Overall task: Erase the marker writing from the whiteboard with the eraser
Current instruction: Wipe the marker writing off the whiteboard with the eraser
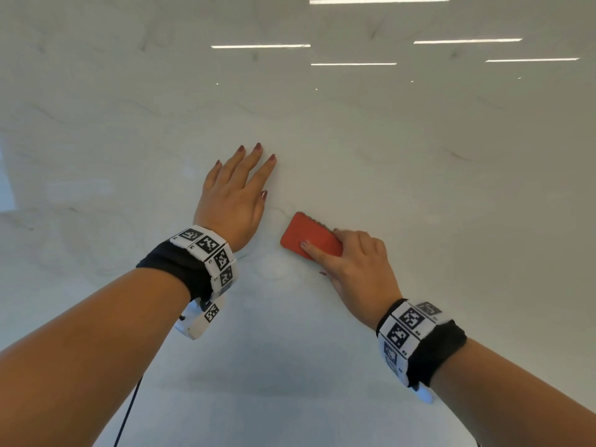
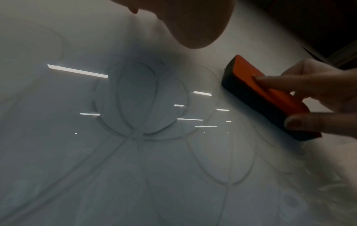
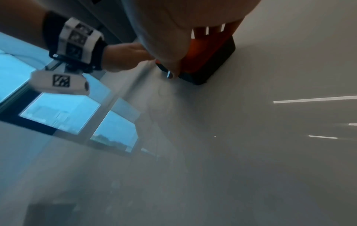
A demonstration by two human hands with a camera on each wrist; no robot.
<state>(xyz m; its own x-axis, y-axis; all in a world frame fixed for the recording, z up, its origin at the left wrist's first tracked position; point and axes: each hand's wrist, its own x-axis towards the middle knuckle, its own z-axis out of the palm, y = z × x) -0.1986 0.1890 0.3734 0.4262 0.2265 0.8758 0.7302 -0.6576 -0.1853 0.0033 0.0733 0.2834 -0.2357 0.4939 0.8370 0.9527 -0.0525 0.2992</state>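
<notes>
Both forearms, nearest the head camera, are seen reaching onto the whiteboard (image 1: 322, 317), each with a black wristband carrying white tag blocks (image 1: 211, 253). Gripped by the right hand (image 1: 358, 269), the red eraser (image 1: 309, 235) is pressed flat on the board near its middle; the index finger is laid along the red top, the thumb is pinched against the near side, and the other fingers are curled over the far edge. From the left wrist view, the eraser's black felt base (image 2: 251, 97) is seen touching the surface. Faint grey loop traces of marker (image 2: 146, 99) are left on the board just left of the eraser; a small reddish streak (image 1: 458, 155) is seen farther right. The left hand (image 1: 235, 198) is laid flat on the board, fingers straight and spread, just beside the eraser, holding nothing. Ceiling light strips (image 1: 380, 0) are reflected in the glossy surface, and windows (image 3: 63, 113) in the right wrist view.
</notes>
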